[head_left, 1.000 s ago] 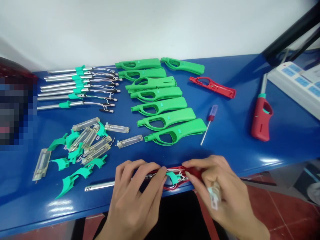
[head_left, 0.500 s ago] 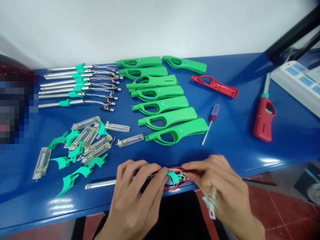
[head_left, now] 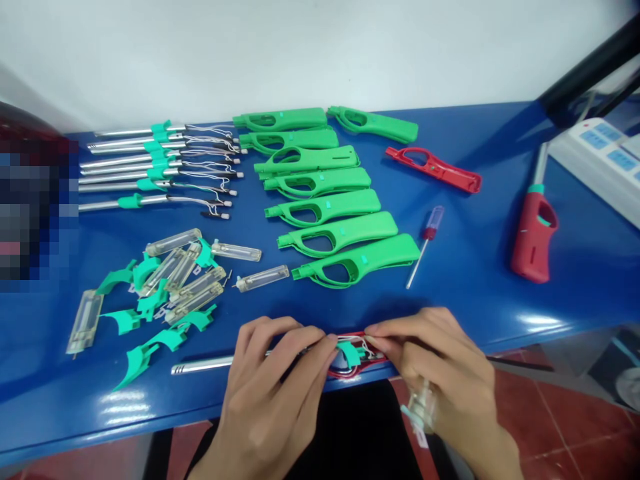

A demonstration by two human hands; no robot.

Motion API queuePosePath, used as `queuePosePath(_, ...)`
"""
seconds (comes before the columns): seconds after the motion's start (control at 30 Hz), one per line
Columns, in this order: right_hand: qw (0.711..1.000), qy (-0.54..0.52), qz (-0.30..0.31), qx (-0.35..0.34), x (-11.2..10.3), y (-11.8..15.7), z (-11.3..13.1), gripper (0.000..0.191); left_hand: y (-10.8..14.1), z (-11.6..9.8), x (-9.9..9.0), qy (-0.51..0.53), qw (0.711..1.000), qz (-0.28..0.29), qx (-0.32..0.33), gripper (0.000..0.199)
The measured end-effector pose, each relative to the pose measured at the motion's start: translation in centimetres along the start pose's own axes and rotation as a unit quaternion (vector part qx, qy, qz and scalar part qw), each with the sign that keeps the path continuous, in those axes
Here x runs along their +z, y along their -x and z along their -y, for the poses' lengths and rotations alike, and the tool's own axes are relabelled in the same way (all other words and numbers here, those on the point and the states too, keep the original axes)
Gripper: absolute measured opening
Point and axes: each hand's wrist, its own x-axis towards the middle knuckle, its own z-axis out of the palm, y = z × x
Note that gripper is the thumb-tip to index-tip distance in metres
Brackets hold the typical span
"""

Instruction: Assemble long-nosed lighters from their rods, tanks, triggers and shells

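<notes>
My left hand (head_left: 275, 387) is closed on a red lighter shell (head_left: 345, 373) at the table's front edge. From under it a metal tube (head_left: 200, 366) sticks out to the left. Inside the shell sit a teal trigger (head_left: 350, 354) and white wires (head_left: 367, 347). My right hand (head_left: 445, 373) pinches the shell's right part with thumb and forefinger, at the wires. Its lower fingers also hold a clear fuel tank (head_left: 423, 408), which hangs below the palm.
Behind lie green lighter shells (head_left: 345, 232), a red half shell (head_left: 435, 171), a screwdriver (head_left: 425, 243) and a red lighter (head_left: 533, 233). At left are metal tubes with wires (head_left: 145, 201), clear tanks (head_left: 263, 278) and teal triggers (head_left: 135, 365). A white power strip (head_left: 590, 157) is at right.
The clear tank in my right hand has tilted and shifted slightly. My right fingertips have moved a little at the wires. My left hand stays nearly still.
</notes>
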Motion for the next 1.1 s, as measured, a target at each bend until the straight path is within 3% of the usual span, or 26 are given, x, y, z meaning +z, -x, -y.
queuePosePath(0.8, 1.0, 0.0, -0.008, 0.0, 0.18, -0.04, 0.03, 0.034, -0.97, -0.39, 0.1, -0.005, 1.0, 0.004, -0.029, 0.021)
queuePosePath(1.1, 1.0, -0.001, -0.014, -0.003, 0.28, 0.1, -0.08, 0.031, -0.52, -0.31, -0.01, -0.015, 1.0, 0.003, -0.022, 0.028)
